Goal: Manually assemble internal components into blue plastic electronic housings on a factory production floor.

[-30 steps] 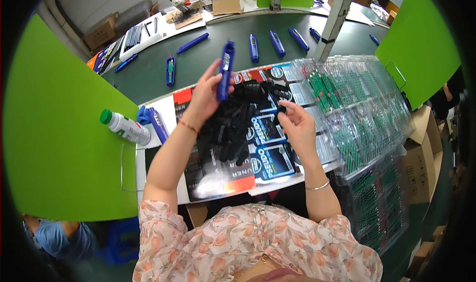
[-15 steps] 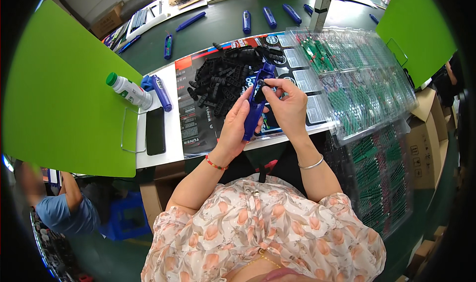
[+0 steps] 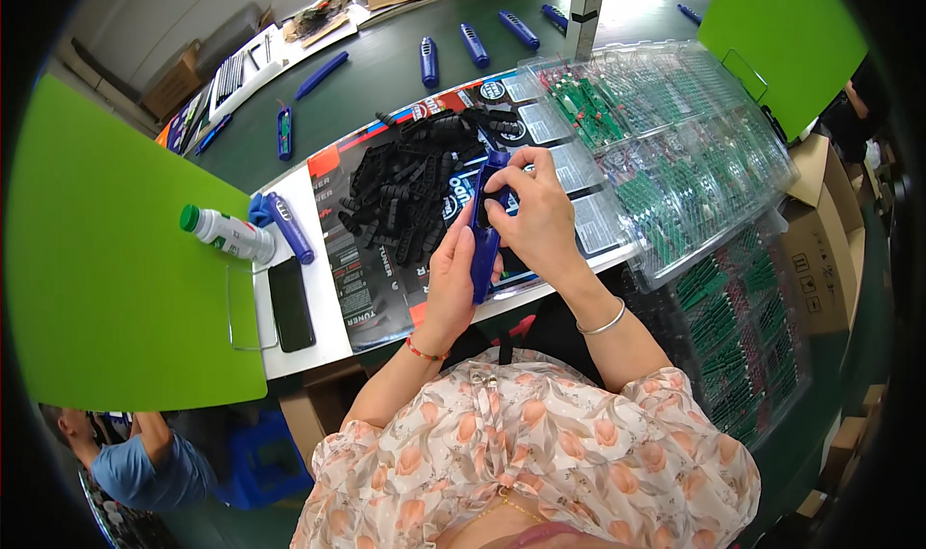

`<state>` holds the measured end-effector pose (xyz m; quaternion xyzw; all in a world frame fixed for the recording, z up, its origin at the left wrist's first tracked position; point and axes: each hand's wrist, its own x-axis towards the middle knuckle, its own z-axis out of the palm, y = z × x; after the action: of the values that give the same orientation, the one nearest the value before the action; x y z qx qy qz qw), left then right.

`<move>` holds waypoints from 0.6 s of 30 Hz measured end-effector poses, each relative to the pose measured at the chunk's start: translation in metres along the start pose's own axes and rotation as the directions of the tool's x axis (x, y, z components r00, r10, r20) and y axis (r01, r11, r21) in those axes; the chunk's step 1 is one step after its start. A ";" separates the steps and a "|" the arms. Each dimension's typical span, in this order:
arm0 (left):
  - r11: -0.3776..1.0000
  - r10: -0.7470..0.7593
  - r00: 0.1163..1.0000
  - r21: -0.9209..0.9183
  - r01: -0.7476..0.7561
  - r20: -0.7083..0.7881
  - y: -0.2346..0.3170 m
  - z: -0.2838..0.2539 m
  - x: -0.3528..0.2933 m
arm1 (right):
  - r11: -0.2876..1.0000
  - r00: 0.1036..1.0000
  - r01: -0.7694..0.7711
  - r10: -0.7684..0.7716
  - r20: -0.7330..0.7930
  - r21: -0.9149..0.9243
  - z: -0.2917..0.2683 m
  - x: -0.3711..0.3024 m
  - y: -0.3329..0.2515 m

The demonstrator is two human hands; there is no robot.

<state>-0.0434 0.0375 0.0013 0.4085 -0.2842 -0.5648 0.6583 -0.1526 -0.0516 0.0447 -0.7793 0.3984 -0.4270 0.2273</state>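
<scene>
My left hand (image 3: 451, 277) is wrapped around the lower part of a long blue plastic casing (image 3: 485, 264), holding it tilted with its hollow side up. Bent over the casing's upper half, my right hand (image 3: 536, 219) has thumb and forefinger pinched at a small black part (image 3: 495, 195) inside the hollow. The fingers hide most of that part, so its exact seating does not show. Just left of the casing lies a heap of black ribbed plastic pieces (image 3: 400, 182), spread on a dark printed sheet (image 3: 362, 284).
Clear trays of green circuit boards (image 3: 666, 149) stand at right, beside a metal post (image 3: 585, 18). Several blue casings (image 3: 429, 64) lie farther back. A green-capped white bottle (image 3: 234, 234) and black phone (image 3: 291, 303) are at left, near a green panel (image 3: 135, 269). A co-worker (image 3: 154, 467) sits lower left.
The whole view has swung, shifting the table leftward. My right thumb and forefinger now bend deeper over the casing's hollow; the left hand keeps its hold.
</scene>
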 end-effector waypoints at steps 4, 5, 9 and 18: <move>1.000 0.018 1.000 0.013 -0.018 0.013 -0.003 0.003 0.013 | 0.986 0.992 0.126 -0.123 0.037 -0.113 -0.002 0.013 0.007; 1.000 0.008 1.000 -0.015 -0.007 0.017 -0.001 0.005 0.017 | 0.984 0.989 0.145 -0.141 0.050 -0.107 -0.003 0.018 0.011; 0.988 -0.035 0.999 -0.148 0.034 -0.002 0.014 0.005 0.030 | 0.991 0.982 0.133 -0.135 -0.131 -0.018 -0.025 0.081 0.053; 0.984 -0.062 0.998 -0.171 0.058 -0.015 0.009 -0.014 0.031 | 0.528 0.981 -0.084 0.193 0.023 -0.845 -0.036 0.167 0.178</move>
<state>-0.0213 0.0106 -0.0009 0.3646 -0.2157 -0.6025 0.6764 -0.2059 -0.2908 0.0211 -0.7812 0.6012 -0.1192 -0.1189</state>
